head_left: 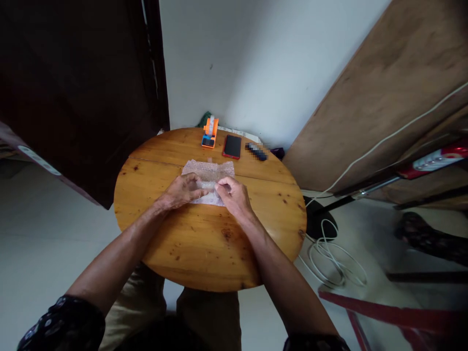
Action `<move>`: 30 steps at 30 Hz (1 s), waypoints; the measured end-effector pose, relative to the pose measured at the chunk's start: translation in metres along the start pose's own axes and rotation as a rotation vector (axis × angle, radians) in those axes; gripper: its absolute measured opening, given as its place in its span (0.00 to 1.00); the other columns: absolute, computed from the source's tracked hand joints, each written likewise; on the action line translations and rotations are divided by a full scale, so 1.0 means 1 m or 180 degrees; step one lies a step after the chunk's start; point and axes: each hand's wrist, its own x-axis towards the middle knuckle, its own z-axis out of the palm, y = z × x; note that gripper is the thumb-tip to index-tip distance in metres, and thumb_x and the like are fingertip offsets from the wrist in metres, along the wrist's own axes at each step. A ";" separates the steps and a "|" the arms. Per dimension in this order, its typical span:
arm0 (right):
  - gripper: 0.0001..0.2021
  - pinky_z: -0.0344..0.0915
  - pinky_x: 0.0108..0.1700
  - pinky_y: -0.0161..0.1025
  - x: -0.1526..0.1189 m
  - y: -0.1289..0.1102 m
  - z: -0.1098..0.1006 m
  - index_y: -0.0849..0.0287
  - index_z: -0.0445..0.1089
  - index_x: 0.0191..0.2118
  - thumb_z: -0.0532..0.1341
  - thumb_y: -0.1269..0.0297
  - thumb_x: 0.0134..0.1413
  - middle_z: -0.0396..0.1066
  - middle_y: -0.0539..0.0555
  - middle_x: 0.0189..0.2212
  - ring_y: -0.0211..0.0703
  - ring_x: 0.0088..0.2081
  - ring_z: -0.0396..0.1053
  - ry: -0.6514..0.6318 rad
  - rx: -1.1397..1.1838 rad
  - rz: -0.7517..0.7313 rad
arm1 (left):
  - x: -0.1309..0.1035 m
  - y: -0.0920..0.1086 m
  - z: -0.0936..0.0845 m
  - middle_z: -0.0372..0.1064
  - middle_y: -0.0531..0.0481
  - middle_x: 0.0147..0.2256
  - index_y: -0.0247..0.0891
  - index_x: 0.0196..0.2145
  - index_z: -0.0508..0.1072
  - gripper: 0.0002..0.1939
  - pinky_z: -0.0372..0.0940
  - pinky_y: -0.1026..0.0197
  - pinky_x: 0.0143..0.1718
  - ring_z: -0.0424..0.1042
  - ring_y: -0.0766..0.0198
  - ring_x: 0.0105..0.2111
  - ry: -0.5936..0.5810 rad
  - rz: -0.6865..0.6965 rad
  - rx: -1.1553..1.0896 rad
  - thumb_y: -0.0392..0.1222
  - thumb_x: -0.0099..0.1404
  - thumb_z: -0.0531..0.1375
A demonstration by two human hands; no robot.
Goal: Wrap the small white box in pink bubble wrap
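A sheet of clear bubble wrap [208, 170] lies on the round wooden table [197, 239], with a folded or rolled part of it between my hands. My left hand [182, 190] holds that part from the left, its fingers curved over the far side and its thumb along the near side. From the right, my right hand [234, 195] pinches the wrap between thumb and forefinger. Whether anything is wrapped inside I cannot tell. Beyond the sheet stands an orange and blue tape dispenser [209, 132] with a roll of tape.
A phone with a red edge [232, 146] and a dark, blurred-out object [256, 151] lie near the table's far edge, close to the white wall [256, 63]. White cable [336, 263] is coiled on the floor at right, near a red-edged piece of furniture [383, 309].
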 end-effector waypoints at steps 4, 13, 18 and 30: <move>0.07 0.59 0.30 0.34 0.001 0.002 0.001 0.57 0.72 0.29 0.60 0.61 0.52 0.72 0.48 0.24 0.37 0.25 0.65 -0.0071 0.0265 0.0121 | 0.004 -0.010 0.008 0.69 0.52 0.29 0.37 0.28 0.65 0.21 0.58 0.66 0.26 0.64 0.70 0.25 -0.0121 0.0028 -0.0790 0.55 0.51 0.69; 0.07 0.58 0.30 0.34 -0.002 0.003 -0.004 0.57 0.69 0.26 0.61 0.61 0.51 0.69 0.46 0.22 0.36 0.25 0.65 -0.0324 0.0320 0.0151 | 0.000 0.003 0.003 0.61 0.58 0.23 0.38 0.26 0.65 0.19 0.52 0.68 0.22 0.57 0.73 0.22 -0.0184 -0.0180 -0.0449 0.50 0.49 0.70; 0.10 0.58 0.31 0.35 0.002 0.009 -0.022 0.57 0.69 0.29 0.62 0.56 0.51 0.67 0.47 0.22 0.36 0.25 0.63 0.0070 0.0315 0.0163 | 0.000 0.003 0.003 0.63 0.56 0.24 0.38 0.26 0.65 0.17 0.54 0.68 0.23 0.59 0.72 0.23 -0.0200 -0.0212 -0.0369 0.49 0.50 0.69; 0.16 0.61 0.31 0.36 0.002 0.022 -0.032 0.58 0.70 0.47 0.63 0.68 0.50 0.72 0.48 0.26 0.39 0.27 0.67 -0.1165 -0.0270 0.0360 | 0.000 0.001 0.005 0.61 0.57 0.23 0.37 0.26 0.66 0.15 0.52 0.68 0.23 0.56 0.73 0.23 -0.0136 -0.0214 -0.0423 0.47 0.50 0.67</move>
